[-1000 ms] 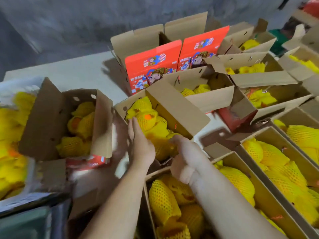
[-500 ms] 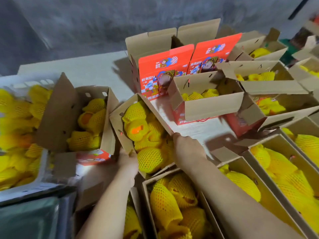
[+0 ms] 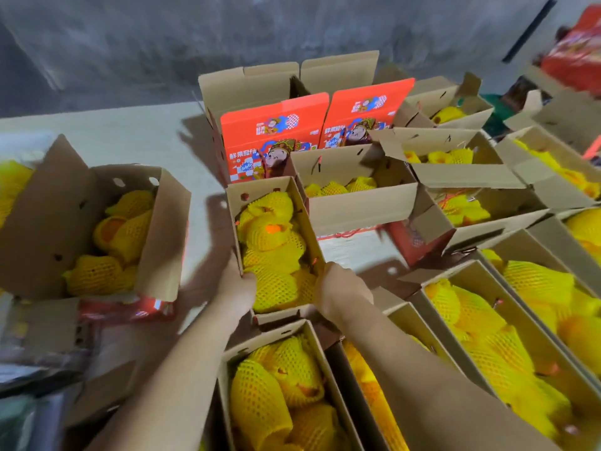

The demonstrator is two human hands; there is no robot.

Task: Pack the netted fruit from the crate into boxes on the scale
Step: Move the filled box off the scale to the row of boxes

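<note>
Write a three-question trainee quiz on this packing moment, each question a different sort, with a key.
1. True or false: both hands grip the middle box.
2. Multiple choice: the fruit in that box wears netting that is A) white B) yellow C) green.
3. Fill in: the tall printed boxes behind it are ___ in colour.

Key:
1. True: left hand on its left wall, right hand on its right.
2. B.
3. Red.

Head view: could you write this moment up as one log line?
step: moving filled box | left hand: grips box near left side | right hand: grips near right side | contents: netted fruit | flaps: open
</note>
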